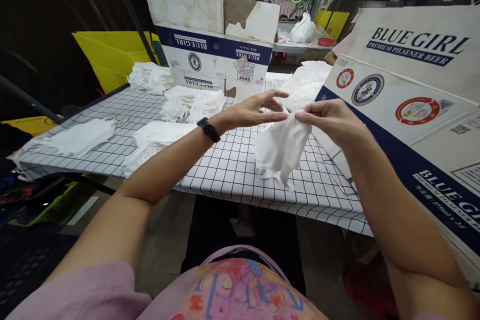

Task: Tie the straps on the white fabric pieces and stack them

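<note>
A bunch of white cloth pieces (280, 149) hangs above the table with the black-grid cover (232, 165). My right hand (330, 119) pinches its top edge with closed fingers. My left hand (255, 109), with a black band on the wrist, touches the same top edge with thumb and forefinger while the other fingers spread out.
Piles of white cloth lie on the table: one at the left (80, 137), one near my left arm (155, 140), two further back (191, 102) (150, 77), one behind my hands (305, 85). A Blue Girl carton (213, 45) stands at the back, another (416, 105) on the right. Yellow cardboard (108, 55) leans at left.
</note>
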Tool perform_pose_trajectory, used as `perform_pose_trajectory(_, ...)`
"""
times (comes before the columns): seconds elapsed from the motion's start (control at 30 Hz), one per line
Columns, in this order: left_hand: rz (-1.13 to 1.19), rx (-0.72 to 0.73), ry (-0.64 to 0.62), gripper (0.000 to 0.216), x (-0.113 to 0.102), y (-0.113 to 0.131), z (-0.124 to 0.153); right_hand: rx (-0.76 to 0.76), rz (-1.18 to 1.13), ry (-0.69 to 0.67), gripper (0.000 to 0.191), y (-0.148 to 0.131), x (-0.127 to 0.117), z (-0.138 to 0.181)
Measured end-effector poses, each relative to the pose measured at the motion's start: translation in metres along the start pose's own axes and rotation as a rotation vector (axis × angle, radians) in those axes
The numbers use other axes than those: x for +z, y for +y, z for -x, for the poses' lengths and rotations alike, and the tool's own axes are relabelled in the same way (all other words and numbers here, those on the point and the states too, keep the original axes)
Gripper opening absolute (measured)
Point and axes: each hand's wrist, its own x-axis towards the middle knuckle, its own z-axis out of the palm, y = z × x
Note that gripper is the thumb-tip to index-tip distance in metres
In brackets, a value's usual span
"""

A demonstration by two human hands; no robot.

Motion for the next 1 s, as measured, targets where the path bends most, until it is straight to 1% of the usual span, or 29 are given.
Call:
perform_pose_trajectory(0.07, 0.183, 0.011, -0.037, 0.063, 0.015, 0.006, -0.011, -0.009, -0.019, -0.020, 0.044, 0.005, 0.012, -0.008)
perform_pose_trajectory(0.1, 0.238, -0.001, -0.059, 0.060, 0.019, 0.008, -0.015, -0.011, -0.038, -0.017, 0.045, 0.007, 0.016, -0.010)
perform_pose_trajectory(0.17, 0.271, -0.037, -0.104, 0.050, 0.022, 0.010, -0.021, -0.005, -0.076, -0.004, 0.046, 0.013, 0.021, -0.010)
perform_pose_trajectory(0.23, 0.225, -0.064, -0.126, 0.040, 0.021, 0.012, -0.024, 0.014, -0.113, 0.001, 0.045, 0.016, 0.023, -0.007)
perform_pose_trajectory(0.37, 0.081, -0.101, -0.107, 0.025, 0.016, 0.017, -0.025, 0.080, -0.209, 0.036, 0.045, 0.025, 0.026, 0.002)
perform_pose_trajectory(0.4, 0.058, -0.108, -0.107, 0.024, 0.015, 0.019, -0.025, 0.097, -0.229, 0.050, 0.046, 0.028, 0.026, 0.004)
perform_pose_trajectory(0.47, 0.038, -0.120, -0.118, 0.033, 0.013, 0.023, -0.024, 0.119, -0.252, 0.064, 0.047, 0.037, 0.026, 0.008)
perform_pose_trajectory(0.53, 0.074, -0.134, -0.147, 0.038, 0.010, 0.027, -0.022, 0.123, -0.255, 0.037, 0.049, 0.048, 0.026, 0.013)
perform_pose_trajectory(0.6, 0.159, -0.149, -0.173, 0.032, 0.004, 0.030, -0.020, 0.111, -0.242, -0.035, 0.049, 0.062, 0.024, 0.018)
perform_pose_trajectory(0.63, 0.208, -0.155, -0.169, 0.028, 0.000, 0.030, -0.019, 0.108, -0.228, -0.079, 0.046, 0.068, 0.022, 0.021)
perform_pose_trajectory(0.7, 0.290, -0.165, -0.114, 0.023, -0.008, 0.029, -0.016, 0.117, -0.189, -0.150, 0.039, 0.081, 0.017, 0.026)
perform_pose_trajectory(0.73, 0.323, -0.170, -0.070, 0.023, -0.013, 0.027, -0.015, 0.129, -0.163, -0.175, 0.039, 0.086, 0.013, 0.029)
perform_pose_trajectory(0.83, 0.440, -0.180, 0.052, 0.020, -0.029, 0.021, -0.008, 0.173, -0.027, -0.244, 0.044, 0.094, -0.001, 0.036)
perform_pose_trajectory(0.9, 0.535, -0.168, 0.099, 0.019, -0.041, 0.016, -0.002, 0.192, 0.104, -0.285, 0.048, 0.095, -0.012, 0.039)
perform_pose_trajectory(0.97, 0.588, -0.153, 0.128, 0.019, -0.052, 0.013, 0.007, 0.199, 0.211, -0.274, 0.052, 0.094, -0.021, 0.042)
perform_pose_trajectory(1.0, 0.579, -0.153, 0.137, 0.020, -0.057, 0.011, 0.011, 0.196, 0.244, -0.253, 0.053, 0.094, -0.026, 0.043)
